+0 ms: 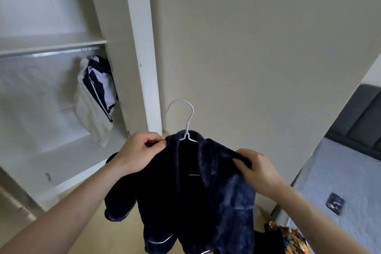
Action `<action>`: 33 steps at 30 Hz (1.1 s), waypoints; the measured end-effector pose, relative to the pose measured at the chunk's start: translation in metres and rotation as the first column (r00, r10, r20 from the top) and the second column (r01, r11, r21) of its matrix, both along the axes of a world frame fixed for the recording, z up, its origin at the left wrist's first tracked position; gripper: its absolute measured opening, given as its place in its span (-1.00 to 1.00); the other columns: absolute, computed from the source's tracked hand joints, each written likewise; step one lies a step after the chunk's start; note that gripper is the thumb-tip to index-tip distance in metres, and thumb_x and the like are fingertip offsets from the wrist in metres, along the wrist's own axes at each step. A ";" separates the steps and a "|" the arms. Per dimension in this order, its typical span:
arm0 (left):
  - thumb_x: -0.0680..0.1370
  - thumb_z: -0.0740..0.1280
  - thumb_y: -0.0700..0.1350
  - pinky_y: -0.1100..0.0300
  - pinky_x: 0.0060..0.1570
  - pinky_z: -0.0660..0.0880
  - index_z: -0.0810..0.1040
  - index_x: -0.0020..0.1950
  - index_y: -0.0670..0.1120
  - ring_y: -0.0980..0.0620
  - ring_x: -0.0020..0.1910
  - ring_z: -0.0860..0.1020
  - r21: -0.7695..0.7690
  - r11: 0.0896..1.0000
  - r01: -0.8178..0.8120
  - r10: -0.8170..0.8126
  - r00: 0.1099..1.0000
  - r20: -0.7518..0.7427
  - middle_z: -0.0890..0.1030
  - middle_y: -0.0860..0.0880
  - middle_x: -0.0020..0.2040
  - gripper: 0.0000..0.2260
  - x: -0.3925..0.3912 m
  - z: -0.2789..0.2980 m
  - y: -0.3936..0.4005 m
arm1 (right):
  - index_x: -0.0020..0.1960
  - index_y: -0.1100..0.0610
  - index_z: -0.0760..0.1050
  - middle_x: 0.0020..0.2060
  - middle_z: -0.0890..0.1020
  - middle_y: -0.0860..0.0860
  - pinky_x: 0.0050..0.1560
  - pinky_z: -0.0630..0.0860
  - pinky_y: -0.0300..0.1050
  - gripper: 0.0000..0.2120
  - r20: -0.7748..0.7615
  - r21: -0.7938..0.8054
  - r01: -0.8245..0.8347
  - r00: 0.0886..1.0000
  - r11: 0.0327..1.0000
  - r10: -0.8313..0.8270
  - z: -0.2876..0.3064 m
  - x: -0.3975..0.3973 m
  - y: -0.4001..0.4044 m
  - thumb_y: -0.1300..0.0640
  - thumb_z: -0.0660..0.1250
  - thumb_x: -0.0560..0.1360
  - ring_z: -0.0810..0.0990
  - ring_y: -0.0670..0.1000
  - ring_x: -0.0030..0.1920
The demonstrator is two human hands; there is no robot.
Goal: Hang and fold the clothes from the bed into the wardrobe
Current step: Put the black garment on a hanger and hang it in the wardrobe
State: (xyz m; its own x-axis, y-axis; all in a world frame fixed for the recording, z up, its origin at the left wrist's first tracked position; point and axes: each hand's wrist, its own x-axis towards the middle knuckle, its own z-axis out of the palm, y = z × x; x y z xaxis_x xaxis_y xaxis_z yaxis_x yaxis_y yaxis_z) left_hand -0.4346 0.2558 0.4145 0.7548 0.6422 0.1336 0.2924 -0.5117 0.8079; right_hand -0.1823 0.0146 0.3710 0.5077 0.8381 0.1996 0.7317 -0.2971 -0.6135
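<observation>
Both hands pinch navy top [198,187] on hanger [186,121], left hand [140,150] & right hand [255,167] at shoulders, right of wardrobe [142,47]; fleece could slide off hanger.

Soft even daylight, wide-angle bending, slight blur

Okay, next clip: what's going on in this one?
A person is putting a dark blue fleece jacket on a white hanger. The left hand pinches the fabric at one shoulder and the right hand grips the other. The hanger's hook is free, not yet on the rail of the open wardrobe, where a few clothes already hang. The bed is at the right edge.
</observation>
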 end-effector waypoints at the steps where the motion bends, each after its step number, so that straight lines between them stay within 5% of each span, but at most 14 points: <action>1: 0.63 0.38 0.00 0.13 -0.19 0.36 0.65 -0.21 -0.04 0.15 -0.37 0.42 0.001 1.000 -0.013 0.013 1.000 -0.004 0.47 0.14 -0.41 -0.76 -0.006 0.001 0.013 | -0.02 -0.06 0.58 -0.16 0.66 -0.14 -0.05 0.56 0.03 -0.89 -0.019 -0.003 -0.026 0.999 1.000 0.026 0.000 -0.005 0.016 0.08 0.31 0.66 0.62 -0.10 -0.10; 6: 0.66 0.31 0.01 0.12 -0.20 0.41 0.59 -0.20 0.02 0.02 -0.33 0.50 0.102 0.990 -0.103 0.106 0.994 -0.027 0.55 0.03 -0.34 -0.75 -0.037 -0.007 0.085 | -0.11 0.04 0.54 -0.26 0.64 -0.05 -0.11 0.56 0.07 -0.81 -0.162 0.009 -0.107 0.981 0.994 0.107 -0.002 -0.041 0.100 0.07 0.28 0.67 0.62 -0.03 -0.21; 11: 0.67 0.27 -0.08 0.03 -0.23 0.45 0.42 -0.22 -0.03 0.01 -0.35 0.46 0.268 0.940 -0.212 0.222 0.975 -0.005 0.49 0.01 -0.33 -0.74 -0.067 -0.022 0.151 | -0.27 0.02 0.45 -0.44 0.45 -0.16 -0.31 0.36 -0.15 -0.67 -0.281 0.022 -0.118 0.952 0.993 0.120 -0.007 -0.086 0.199 -0.01 0.29 0.66 0.41 -0.14 -0.37; 14: 0.66 0.25 -0.12 0.05 0.03 0.43 0.50 -0.14 -0.01 0.05 -0.17 0.48 0.394 0.885 -0.248 0.272 0.962 -0.007 0.51 0.08 -0.19 -0.83 -0.091 -0.028 0.205 | -0.26 0.04 0.48 -0.43 0.45 -0.15 -0.28 0.36 -0.11 -0.68 -0.354 0.015 -0.167 0.921 0.986 0.161 -0.009 -0.117 0.269 0.00 0.29 0.65 0.42 -0.11 -0.37; 19: 0.67 0.22 0.01 0.12 0.38 0.20 0.59 0.30 0.10 0.07 0.34 0.34 0.523 0.822 -0.225 0.345 0.927 -0.144 0.38 0.15 0.35 -0.75 -0.113 -0.037 0.252 | -0.18 0.11 0.54 -0.37 0.50 -0.07 -0.21 0.39 -0.03 -0.71 -0.483 0.005 -0.163 0.863 0.987 0.145 -0.020 -0.140 0.313 -0.02 0.29 0.65 0.47 -0.07 -0.32; 24: 0.65 0.26 0.08 0.03 0.46 0.22 0.36 0.54 0.16 0.06 0.39 0.29 0.335 0.887 -0.319 0.382 0.913 -0.143 0.31 0.15 0.37 -0.56 -0.140 -0.033 0.305 | -0.16 0.18 0.51 -0.35 0.48 -0.04 -0.16 0.38 -0.01 -0.70 -0.555 0.041 -0.165 0.816 0.985 0.160 -0.018 -0.172 0.387 0.02 0.28 0.66 0.46 -0.05 -0.30; 29: 0.58 0.34 0.16 0.11 0.39 0.36 0.45 0.40 0.15 0.16 0.30 0.42 0.011 0.898 -0.441 0.441 0.898 0.002 0.42 0.19 0.29 -0.61 -0.158 -0.036 0.348 | -0.11 0.12 0.54 -0.32 0.54 -0.06 -0.13 0.44 -0.03 -0.70 -0.638 0.067 -0.195 0.745 0.978 0.192 -0.011 -0.185 0.454 -0.03 0.23 0.68 0.52 -0.07 -0.27; 33: 0.61 0.38 0.08 0.31 0.25 0.37 0.54 0.28 0.15 0.27 0.24 0.46 -0.014 0.894 -0.447 0.447 0.894 -0.016 0.47 0.21 0.24 -0.75 -0.164 -0.035 0.387 | -0.09 0.13 0.57 -0.27 0.60 0.03 -0.09 0.53 -0.01 -0.71 -0.696 0.105 -0.206 0.684 0.973 0.220 -0.006 -0.188 0.514 0.01 0.21 0.70 0.60 -0.02 -0.20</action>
